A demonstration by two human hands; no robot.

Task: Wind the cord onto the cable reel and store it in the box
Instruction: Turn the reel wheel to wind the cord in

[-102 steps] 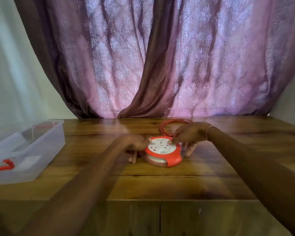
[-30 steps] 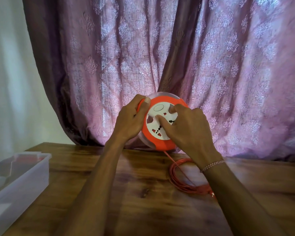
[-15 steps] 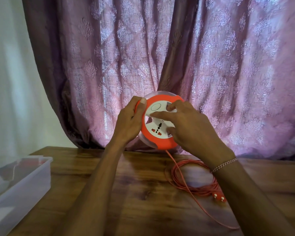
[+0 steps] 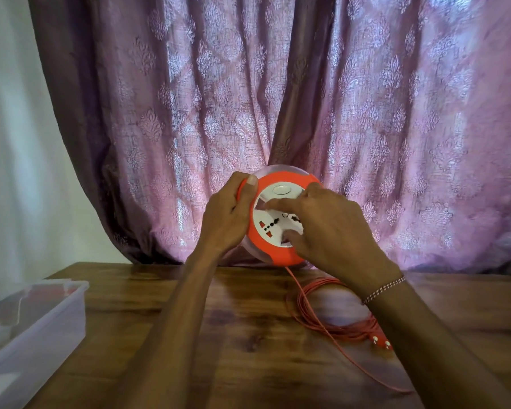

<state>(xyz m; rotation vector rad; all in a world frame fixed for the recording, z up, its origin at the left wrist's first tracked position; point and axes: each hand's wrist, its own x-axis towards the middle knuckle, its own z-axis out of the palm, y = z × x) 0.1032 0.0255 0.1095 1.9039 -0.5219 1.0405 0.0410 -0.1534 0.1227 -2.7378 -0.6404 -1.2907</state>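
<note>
A round orange cable reel [image 4: 278,253] with a white socket face is held upright in the air above the wooden table [image 4: 233,335]. My left hand [image 4: 227,219] grips its left rim, thumb over the orange edge. My right hand [image 4: 325,228] lies on the white face, fingertips hooked into its recesses. An orange cord [image 4: 310,308] runs down from the reel's bottom to a loose coil on the table. The coil ends in an orange plug [image 4: 381,341] with two pins. A clear plastic box [image 4: 33,329] stands at the left edge.
A pink patterned curtain [image 4: 248,113] hangs close behind the reel. A pale wall [image 4: 18,143] is at the left. One loop of cord trails toward the table's near right side.
Earlier the reel lay flat on the table; both hands have lifted it upright. Over the last second my right hand has shifted round the white face, and the coil and plug have shifted on the table.
</note>
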